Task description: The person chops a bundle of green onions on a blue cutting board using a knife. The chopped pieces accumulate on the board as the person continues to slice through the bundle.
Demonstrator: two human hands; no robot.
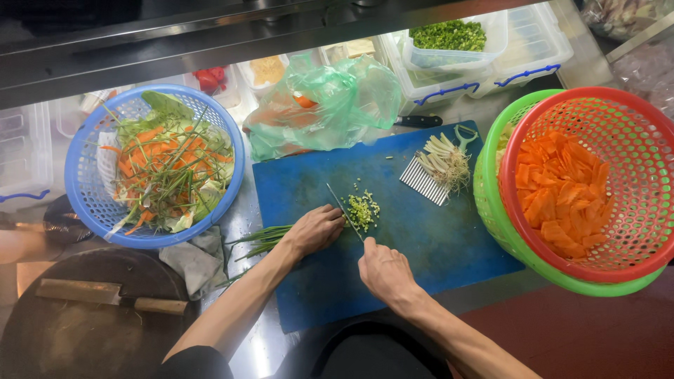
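The blade of the knife runs close beside the left hand, so a slip could nick a knuckle, and the chopped bits could scatter off the blue cutting board. The left fingers are curled down, pinning green stalks at the board's left edge; the right hand is wrapped closed around the knife handle

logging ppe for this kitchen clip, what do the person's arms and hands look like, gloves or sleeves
No gloves: the left hand and right hand are bare, with no rings or watch visible. Both forearms are bare too. A dark sleeve shows only at the left upper arm; the right arm shows no sleeve within the picture.
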